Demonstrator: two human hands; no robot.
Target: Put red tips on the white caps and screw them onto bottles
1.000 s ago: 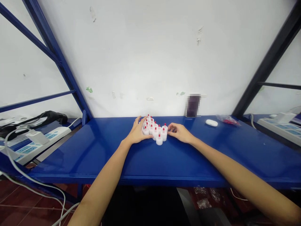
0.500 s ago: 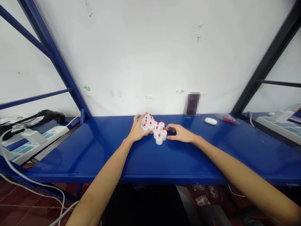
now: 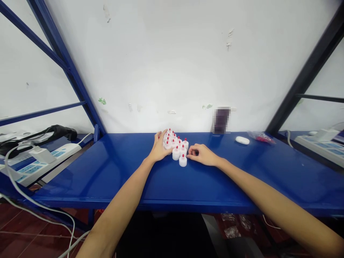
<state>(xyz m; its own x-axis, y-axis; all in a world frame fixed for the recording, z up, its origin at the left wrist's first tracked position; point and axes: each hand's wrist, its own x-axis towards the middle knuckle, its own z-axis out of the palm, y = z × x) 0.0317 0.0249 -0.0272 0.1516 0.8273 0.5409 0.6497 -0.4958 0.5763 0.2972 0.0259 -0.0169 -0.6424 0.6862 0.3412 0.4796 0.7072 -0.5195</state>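
Several small white caps with red tips [image 3: 176,145] stand packed together on the blue metal bench [image 3: 172,179], near the white wall. My left hand [image 3: 159,148] lies flat against the cluster's left side, fingers stretched out along it. My right hand [image 3: 201,154] rests at the cluster's right side, fingers curled, fingertips touching the nearest cap [image 3: 183,160]. Whether the right hand holds one I cannot make out.
A white oval case [image 3: 242,140] and a clear bag with red bits [image 3: 261,136] lie at the back right. A dark blurred object [image 3: 221,120] leans on the wall. Power strips and cables [image 3: 32,161] lie on the left bench, another power strip [image 3: 319,145] at right.
Both hands have pressed inward on the caps, which now sit in a tighter group. My right hand slid left and curled more; the view shifted slightly.
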